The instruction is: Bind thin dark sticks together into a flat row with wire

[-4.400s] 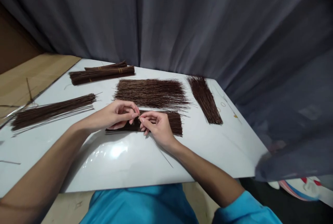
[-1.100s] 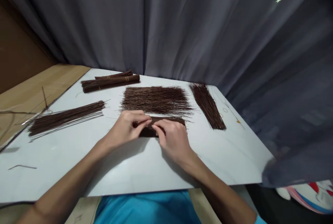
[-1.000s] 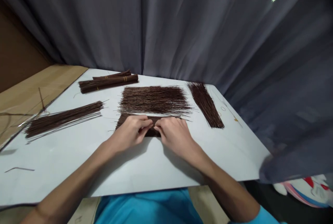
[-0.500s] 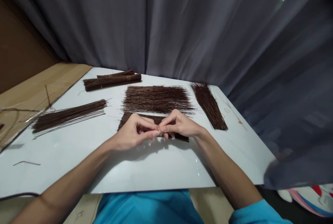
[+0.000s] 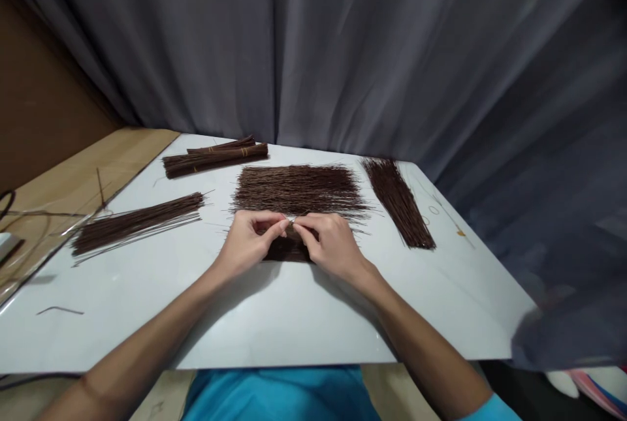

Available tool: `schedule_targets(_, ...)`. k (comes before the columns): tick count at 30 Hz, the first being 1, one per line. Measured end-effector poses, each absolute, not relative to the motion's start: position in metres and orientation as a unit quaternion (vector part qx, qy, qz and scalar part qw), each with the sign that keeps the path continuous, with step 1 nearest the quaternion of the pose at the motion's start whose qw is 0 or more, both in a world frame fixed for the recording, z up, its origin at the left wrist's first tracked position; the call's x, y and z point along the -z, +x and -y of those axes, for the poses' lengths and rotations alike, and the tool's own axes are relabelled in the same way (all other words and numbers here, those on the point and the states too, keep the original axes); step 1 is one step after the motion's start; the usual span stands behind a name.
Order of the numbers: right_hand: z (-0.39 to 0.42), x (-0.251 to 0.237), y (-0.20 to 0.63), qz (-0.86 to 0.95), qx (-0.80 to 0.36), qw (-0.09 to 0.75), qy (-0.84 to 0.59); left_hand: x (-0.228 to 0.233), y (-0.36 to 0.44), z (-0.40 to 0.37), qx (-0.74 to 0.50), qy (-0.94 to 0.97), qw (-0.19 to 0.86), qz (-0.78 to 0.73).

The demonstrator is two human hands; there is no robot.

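My left hand (image 5: 249, 238) and my right hand (image 5: 334, 243) meet fingertip to fingertip over the near pile of thin dark-brown sticks (image 5: 288, 251). Both are closed in a pinch, thumb against forefinger. A short bit of a thin strand (image 5: 292, 219) shows in the small gap between them; its kind and ends are hard to make out. The hands cover much of the near pile. Just behind it lies a wide, spread layer of similar brown sticks (image 5: 298, 187).
On the white table (image 5: 294, 329) lie a loose stick bundle (image 5: 140, 224) at left, tied bundles (image 5: 215, 158) at the back, and another bundle (image 5: 399, 202) at right. A bent stick (image 5: 59, 309) lies front left. Grey curtain (image 5: 343, 49) hangs behind; cardboard (image 5: 132, 147) covers the left edge.
The fingertips have risen slightly in view and drawn a little apart, with the right hand turned more palm-down. More of the near pile shows between the hands. The view has shifted slightly.
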State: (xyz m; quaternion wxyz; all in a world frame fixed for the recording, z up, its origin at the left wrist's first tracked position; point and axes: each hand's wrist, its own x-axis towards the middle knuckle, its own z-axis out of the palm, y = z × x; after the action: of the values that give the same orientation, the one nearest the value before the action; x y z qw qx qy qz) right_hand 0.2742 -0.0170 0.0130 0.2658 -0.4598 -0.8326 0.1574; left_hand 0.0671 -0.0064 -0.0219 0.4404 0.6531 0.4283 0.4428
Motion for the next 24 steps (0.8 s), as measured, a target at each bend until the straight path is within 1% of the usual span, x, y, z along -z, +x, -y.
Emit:
schedule_targets(2,0.015,-0.011,0.275,0.837,-0.148,0.260,-0.458,0.023,0.066,0.007,-0.437,0.667,0.415,-0.437)
schedule_targets(4,0.015,-0.008,0.273,0.838,-0.144,0.258,-0.458,0.022,0.067,0.009,-0.425,0.710,0.349,-0.439)
schedule_targets(6,0.016,-0.005,0.270,0.840,-0.150,0.260,-0.452,0.021,0.068,0.012,-0.390,0.762,0.282,-0.433)
schedule_targets(8,0.018,-0.003,0.268,0.841,-0.162,0.262,-0.444,0.021,0.070,0.013,-0.344,0.802,0.241,-0.424)
schedule_targets(10,0.020,-0.003,0.267,0.839,-0.169,0.266,-0.443,0.022,0.070,0.014,-0.310,0.825,0.225,-0.416)
schedule_targets(14,0.019,-0.004,0.272,0.843,-0.155,0.265,-0.442,0.023,0.067,0.015,-0.291,0.837,0.212,-0.411)
schedule_targets(17,0.019,0.000,0.275,0.856,-0.089,0.247,-0.445,0.022,0.066,0.014,-0.271,0.839,0.203,-0.427)
schedule_targets(21,0.019,0.006,0.281,0.877,0.097,0.211,-0.420,0.018,0.067,0.014,-0.236,0.842,0.206,-0.439)
schedule_targets(22,0.018,0.007,0.283,0.882,0.126,0.208,-0.404,0.018,0.067,0.014,-0.233,0.842,0.212,-0.438)
schedule_targets(24,0.014,0.008,0.290,0.888,0.142,0.216,-0.380,0.016,0.066,0.014,-0.233,0.841,0.225,-0.434)
